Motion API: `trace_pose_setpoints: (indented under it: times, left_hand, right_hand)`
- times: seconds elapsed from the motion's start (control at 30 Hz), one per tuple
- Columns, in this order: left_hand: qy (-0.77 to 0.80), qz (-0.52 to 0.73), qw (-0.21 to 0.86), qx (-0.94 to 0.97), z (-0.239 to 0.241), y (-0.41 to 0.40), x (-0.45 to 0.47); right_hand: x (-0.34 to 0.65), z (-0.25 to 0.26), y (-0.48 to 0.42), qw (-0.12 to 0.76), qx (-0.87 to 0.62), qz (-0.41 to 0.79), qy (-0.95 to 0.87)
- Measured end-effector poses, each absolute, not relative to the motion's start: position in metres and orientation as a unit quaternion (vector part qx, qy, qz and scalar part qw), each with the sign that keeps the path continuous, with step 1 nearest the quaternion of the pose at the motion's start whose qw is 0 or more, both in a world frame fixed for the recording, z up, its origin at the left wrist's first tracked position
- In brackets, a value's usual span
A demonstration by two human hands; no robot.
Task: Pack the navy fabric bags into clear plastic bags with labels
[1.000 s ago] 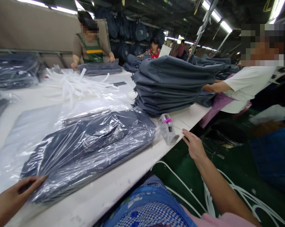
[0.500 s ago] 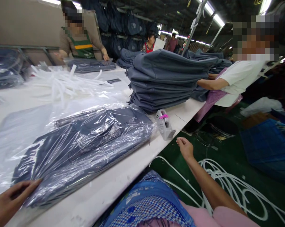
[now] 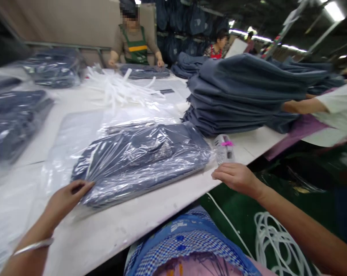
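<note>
Package [image 3: 144,161] on the table [image 3: 104,232], pinched at 8 o'clock by the left hand [image 3: 64,197], has been approached at 4 o'clock by the right hand [image 3: 237,178], whose grip cannot be told, placing both ends within reach.

Wears, at eight o'clock, a slim, smooth, silver-coloured bracelet [image 3: 33,246] around the left wrist [image 3: 49,225]. Also wears, at six o'clock, a blue-and-white checked apron [image 3: 159,247] with a curved plain-blue band [image 3: 200,223] bearing pale, unreadable lettering [image 3: 181,227], plus two round, darker-blue dots [image 3: 180,238] on the check just below. Shows pink clothing [image 3: 163,269] lower toward six o'clock, marked with orange streaks [image 3: 180,268] and, nearer half past five, thin dark lines [image 3: 215,263].
</note>
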State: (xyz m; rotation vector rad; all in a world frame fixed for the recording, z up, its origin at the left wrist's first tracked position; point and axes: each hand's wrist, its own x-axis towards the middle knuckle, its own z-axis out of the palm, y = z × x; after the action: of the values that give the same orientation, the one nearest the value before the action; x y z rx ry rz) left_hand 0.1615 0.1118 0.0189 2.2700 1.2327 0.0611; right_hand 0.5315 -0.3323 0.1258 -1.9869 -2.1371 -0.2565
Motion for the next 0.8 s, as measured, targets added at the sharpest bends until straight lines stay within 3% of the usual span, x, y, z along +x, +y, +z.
trace_pose_setpoints:
  times: [0.23, 0.4, 0.8]
  left_hand:
    - [0.461, 0.063, 0.308, 0.830, 0.016, 0.098, 0.167]
    - [0.462, 0.077, 0.331, 0.819, 0.017, 0.092, 0.167]
    - [0.485, 0.063, 0.347, 0.800, 0.026, 0.085, 0.171]
  right_hand:
    - [0.503, 0.130, -0.172, 0.155, -0.517, 0.077, -0.839]
    - [0.477, 0.109, -0.080, 0.124, -0.446, 0.169, -0.870]
    - [0.438, 0.075, 0.022, -0.009, -0.437, 0.172, -0.883]
